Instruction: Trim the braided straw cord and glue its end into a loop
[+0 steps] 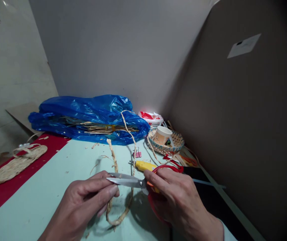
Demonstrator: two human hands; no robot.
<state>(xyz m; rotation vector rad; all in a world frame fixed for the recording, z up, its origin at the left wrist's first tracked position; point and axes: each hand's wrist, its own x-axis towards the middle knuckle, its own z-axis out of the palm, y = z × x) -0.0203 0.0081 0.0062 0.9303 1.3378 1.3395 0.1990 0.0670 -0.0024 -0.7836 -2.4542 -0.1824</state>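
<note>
My right hand is closed around the red handles of a pair of scissors, whose blades point left and stand slightly apart. Between thumb and fingers, my left hand pinches a twisted straw cord, right by the blade tips. One end of the cord sticks up above my left hand; the rest loops down below the blades, then rises behind them toward the back. Thin stray fibres show on the upright end. Behind the scissors lies a yellow-handled tool.
A blue plastic bag of dried straw lies at the back. Right of it stand a woven basket holding a paper cup, and a red-and-white packet. A binder clip lies mid-table. A woven straw sandal rests on red cloth at left.
</note>
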